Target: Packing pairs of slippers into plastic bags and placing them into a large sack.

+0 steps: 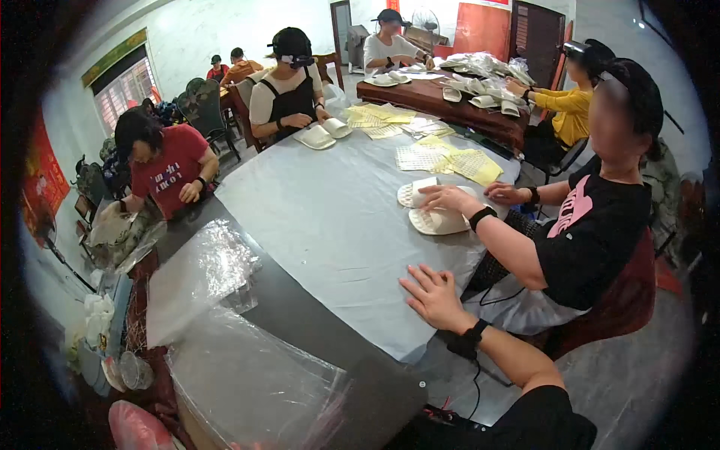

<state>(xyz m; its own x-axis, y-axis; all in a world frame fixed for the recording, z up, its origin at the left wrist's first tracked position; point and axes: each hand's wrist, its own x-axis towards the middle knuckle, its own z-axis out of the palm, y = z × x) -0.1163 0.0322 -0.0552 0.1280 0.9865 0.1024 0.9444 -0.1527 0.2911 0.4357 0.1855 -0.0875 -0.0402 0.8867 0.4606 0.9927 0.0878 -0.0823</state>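
A: Where is the right hand [436,300]?
B: It is at the near right part of the table, over the edge of a big white sheet [322,217]. The palm faces down.

A: Are the fingers together or apart?
B: They are apart, spread out on the sheet. They are not clamped on anything.

A: What is close to it?
B: A bit farther off, on the same sheet, is a pair of pale slippers [435,222]. The person in the black shirt [600,225], on the right, has one hand [448,199] on them.

A: What comes past the slippers?
B: Yellow papers [480,166] with marks on them lie on the far part of the sheet. Left of those, another pair of slippers [316,137] sits by a person in a black top [289,94].

A: And on the left?
B: The near left has a dark table top [322,294] with a pile of clear bags [199,274] and one big clear bag [251,379] nearer to us. Past them, a person in a red shirt [171,169] has a bag too.

A: What is at the far end?
B: A brown table [405,94] with more slippers and bags in a heap [480,71].
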